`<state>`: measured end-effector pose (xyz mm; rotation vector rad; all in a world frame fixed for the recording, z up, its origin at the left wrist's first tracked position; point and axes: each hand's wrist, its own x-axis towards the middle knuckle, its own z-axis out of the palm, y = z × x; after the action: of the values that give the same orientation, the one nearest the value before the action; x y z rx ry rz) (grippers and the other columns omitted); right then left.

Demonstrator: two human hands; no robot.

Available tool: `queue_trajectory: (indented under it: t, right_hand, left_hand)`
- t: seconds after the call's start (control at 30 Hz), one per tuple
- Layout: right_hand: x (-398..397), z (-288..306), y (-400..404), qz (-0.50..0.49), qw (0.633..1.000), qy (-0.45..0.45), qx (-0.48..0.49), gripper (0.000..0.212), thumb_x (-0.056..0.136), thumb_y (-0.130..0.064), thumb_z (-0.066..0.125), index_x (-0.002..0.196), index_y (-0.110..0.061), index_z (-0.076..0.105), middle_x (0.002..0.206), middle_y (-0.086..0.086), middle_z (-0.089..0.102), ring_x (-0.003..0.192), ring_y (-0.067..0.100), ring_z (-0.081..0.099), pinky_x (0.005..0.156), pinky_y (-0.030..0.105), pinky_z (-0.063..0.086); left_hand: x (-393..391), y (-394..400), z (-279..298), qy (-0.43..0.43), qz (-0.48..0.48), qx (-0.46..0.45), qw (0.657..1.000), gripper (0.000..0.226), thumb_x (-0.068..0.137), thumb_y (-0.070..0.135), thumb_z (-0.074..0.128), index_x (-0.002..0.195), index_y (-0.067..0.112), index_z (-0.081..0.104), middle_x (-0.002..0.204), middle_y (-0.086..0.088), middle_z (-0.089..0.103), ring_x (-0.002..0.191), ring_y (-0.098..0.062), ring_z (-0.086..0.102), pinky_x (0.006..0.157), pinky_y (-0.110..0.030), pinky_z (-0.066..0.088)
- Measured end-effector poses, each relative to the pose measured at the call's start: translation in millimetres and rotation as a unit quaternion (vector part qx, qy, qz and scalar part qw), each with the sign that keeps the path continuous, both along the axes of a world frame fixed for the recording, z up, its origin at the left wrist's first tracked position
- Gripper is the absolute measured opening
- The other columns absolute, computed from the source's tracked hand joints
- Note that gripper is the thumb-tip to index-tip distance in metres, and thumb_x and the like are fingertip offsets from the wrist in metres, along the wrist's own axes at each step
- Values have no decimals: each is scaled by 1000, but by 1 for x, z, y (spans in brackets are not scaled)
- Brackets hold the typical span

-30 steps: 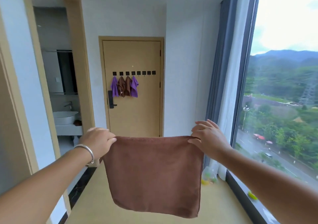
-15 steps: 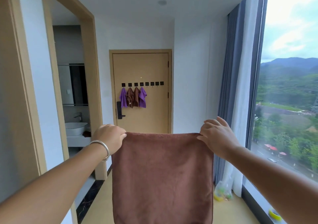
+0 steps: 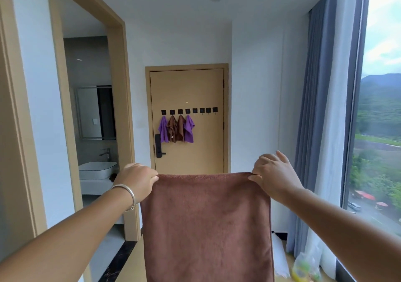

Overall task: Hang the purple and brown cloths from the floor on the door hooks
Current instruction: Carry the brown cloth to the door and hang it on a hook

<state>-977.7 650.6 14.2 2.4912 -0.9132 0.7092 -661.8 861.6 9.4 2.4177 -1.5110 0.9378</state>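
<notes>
A brown cloth [image 3: 207,227] hangs spread flat in front of me. My left hand [image 3: 136,179] pinches its top left corner, and my right hand [image 3: 272,173] pinches its top right corner with the other fingers lifted. Far ahead stands a tan door [image 3: 204,151] with a row of black hooks [image 3: 188,111]. On the left hooks hang a purple cloth [image 3: 163,130], two brown cloths [image 3: 176,130] and another purple cloth [image 3: 189,130]. The hooks to the right are bare.
A bathroom doorway [image 3: 91,112] with a white basin [image 3: 97,170] opens on the left. Grey-blue curtains [image 3: 319,119] and a tall window [image 3: 382,130] line the right side. A plastic bag [image 3: 306,267] lies on the floor by the curtain.
My view has tilted up and the door looks a little nearer. Both hands still hold the brown cloth spread by its top corners.
</notes>
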Motion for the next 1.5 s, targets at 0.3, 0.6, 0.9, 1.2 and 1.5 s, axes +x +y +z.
queue_trajectory:
  t: [0.3, 0.6, 0.9, 1.2, 1.5]
  right_hand:
    - [80, 17, -120, 33, 999, -20, 7, 35, 95, -54, 40, 105, -39, 70, 122, -16, 57, 131, 9, 34, 117, 39, 10]
    - [167, 5, -217, 36, 999, 3, 25, 35, 96, -54, 39, 107, -39, 69, 121, -16, 56, 130, 9, 34, 116, 38, 11]
    - [290, 0, -321, 9, 1000, 17, 24, 38, 96, -56, 37, 108, -40, 70, 122, -17, 56, 132, 8, 30, 116, 36, 10]
    - [404, 6, -409, -10, 1000, 19, 18, 39, 97, -55, 35, 104, -38, 70, 113, -19, 57, 124, 6, 35, 113, 32, 14]
    - [479, 3, -517, 5, 1000, 11, 18, 37, 97, -53, 38, 103, -37, 72, 112, -17, 58, 124, 10, 36, 112, 32, 13]
  left_hand:
    - [57, -94, 19, 21, 40, -5, 999, 41, 100, 36, 35, 59, 28, 40, 73, 12, 55, 83, -13, 53, 85, -29, 37]
    - [142, -187, 8, 13, 68, 51, 996, 36, 100, 36, 31, 68, 29, 46, 81, 13, 58, 91, -11, 55, 92, -28, 33]
    - [279, -310, 11, 41, 43, 46, 997, 34, 100, 30, 32, 89, 33, 63, 98, 20, 60, 107, -1, 51, 109, -31, 19]
    - [405, -414, 13, 66, 36, 38, 996, 35, 100, 31, 32, 100, 33, 66, 111, 23, 57, 114, -1, 48, 113, -34, 13]
    - [479, -518, 1, 75, 31, 46, 996, 36, 101, 32, 29, 107, 35, 64, 111, 20, 56, 119, -4, 48, 113, -34, 14]
